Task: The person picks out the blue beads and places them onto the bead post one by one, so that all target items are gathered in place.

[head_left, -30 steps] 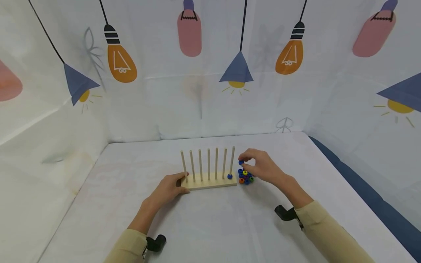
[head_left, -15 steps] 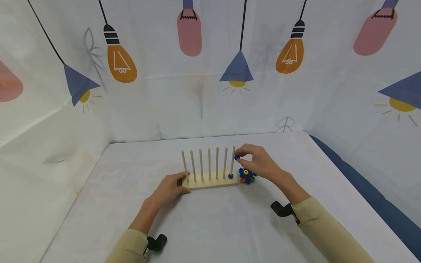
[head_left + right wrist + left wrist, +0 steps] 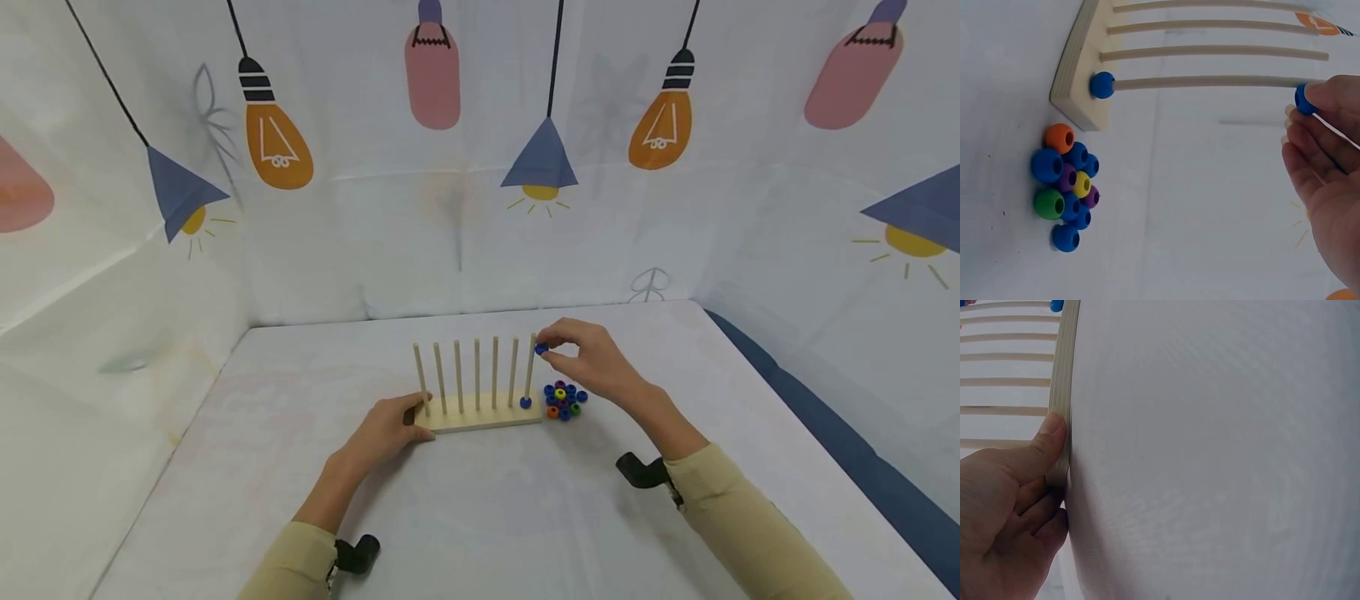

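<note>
A pale wooden peg rack (image 3: 480, 422) with a row of several upright rods stands on the white table. My left hand (image 3: 386, 427) grips its left end, the thumb (image 3: 1052, 428) along the front edge of the base. Between thumb and fingers, my right hand (image 3: 592, 360) pinches a blue bead (image 3: 1304, 100). That bead is right at the top of the rightmost rod (image 3: 1210, 81), overlapping its tip in the right wrist view. Another blue bead (image 3: 1102, 85) sits at the foot of the same rod; the other rods carry none.
Just right of the rack lies a cluster of loose beads, among them an orange bead (image 3: 1059, 138), a green bead (image 3: 1049, 204), a yellow bead (image 3: 1081, 184) and several blue and purple ones. A white sheet printed with lamps (image 3: 540, 158) hangs behind the table.
My right hand has risen and moved left from above the bead cluster to the rightmost rod's top, carrying the blue bead. My left hand has stayed on the rack's end.
</note>
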A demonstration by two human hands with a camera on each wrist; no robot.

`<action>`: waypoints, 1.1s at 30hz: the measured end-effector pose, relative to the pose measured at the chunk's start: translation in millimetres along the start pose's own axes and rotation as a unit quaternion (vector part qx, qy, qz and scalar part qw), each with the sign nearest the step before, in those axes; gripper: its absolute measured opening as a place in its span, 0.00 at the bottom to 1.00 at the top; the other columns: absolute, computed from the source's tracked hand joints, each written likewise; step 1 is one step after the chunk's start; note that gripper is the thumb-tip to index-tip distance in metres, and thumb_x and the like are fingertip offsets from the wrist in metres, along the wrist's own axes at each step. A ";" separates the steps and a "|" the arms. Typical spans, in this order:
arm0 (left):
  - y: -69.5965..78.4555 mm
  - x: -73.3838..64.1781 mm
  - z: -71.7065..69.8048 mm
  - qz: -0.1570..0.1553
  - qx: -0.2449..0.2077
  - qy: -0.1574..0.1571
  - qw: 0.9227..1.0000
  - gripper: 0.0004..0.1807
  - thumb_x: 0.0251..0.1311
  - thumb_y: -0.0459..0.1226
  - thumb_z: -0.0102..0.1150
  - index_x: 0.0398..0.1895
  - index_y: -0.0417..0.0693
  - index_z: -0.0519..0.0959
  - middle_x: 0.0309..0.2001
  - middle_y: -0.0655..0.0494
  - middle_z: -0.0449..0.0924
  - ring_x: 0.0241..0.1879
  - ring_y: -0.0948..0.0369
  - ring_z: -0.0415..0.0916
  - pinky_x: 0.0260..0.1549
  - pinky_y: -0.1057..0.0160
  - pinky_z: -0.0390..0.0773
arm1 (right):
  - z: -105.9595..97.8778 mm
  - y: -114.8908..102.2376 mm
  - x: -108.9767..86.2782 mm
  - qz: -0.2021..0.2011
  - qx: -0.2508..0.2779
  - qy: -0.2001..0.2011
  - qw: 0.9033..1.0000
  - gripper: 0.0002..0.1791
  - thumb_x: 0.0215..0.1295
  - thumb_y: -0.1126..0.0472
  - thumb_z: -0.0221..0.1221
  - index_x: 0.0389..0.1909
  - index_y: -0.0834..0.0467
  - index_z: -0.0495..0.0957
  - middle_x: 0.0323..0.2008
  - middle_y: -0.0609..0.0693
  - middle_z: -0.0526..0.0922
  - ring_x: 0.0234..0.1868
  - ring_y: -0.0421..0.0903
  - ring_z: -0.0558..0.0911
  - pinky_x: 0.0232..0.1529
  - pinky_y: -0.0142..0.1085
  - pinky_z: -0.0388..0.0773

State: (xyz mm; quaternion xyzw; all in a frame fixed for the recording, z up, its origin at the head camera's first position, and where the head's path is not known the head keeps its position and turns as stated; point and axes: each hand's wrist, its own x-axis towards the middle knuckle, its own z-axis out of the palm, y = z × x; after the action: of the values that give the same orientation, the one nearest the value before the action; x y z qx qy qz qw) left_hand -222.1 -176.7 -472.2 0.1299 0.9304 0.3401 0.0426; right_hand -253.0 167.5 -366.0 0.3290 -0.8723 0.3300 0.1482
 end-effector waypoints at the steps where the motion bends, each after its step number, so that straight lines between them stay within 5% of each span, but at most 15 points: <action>1: 0.1 -0.2 -0.2 -0.001 -0.001 -0.001 1.000 0.36 0.54 0.44 0.72 0.68 0.47 0.73 0.66 0.51 0.76 0.71 0.50 0.67 0.69 0.47 0.68 | -0.8 -0.8 0.7 0.000 0.000 0.002 1.000 0.11 0.62 0.69 0.64 0.44 0.57 0.84 0.43 0.49 0.87 0.44 0.45 0.85 0.48 0.43 0.84; 33: 1.8 -1.0 -0.9 -0.002 -0.009 -0.002 1.000 0.36 0.54 0.43 0.73 0.68 0.47 0.73 0.66 0.51 0.76 0.71 0.51 0.66 0.69 0.48 0.67 | -8.5 -15.8 12.7 -0.002 0.059 0.046 0.997 0.12 0.63 0.67 0.66 0.47 0.54 0.84 0.43 0.47 0.86 0.45 0.43 0.84 0.58 0.48 0.81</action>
State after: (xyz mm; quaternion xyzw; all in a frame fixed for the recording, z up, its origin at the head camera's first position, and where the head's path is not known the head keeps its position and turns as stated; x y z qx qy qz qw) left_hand -221.0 -176.3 -470.3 0.1278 0.9275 0.3482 0.0459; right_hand -251.4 158.3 -346.1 0.3229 -0.8431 0.3954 0.1692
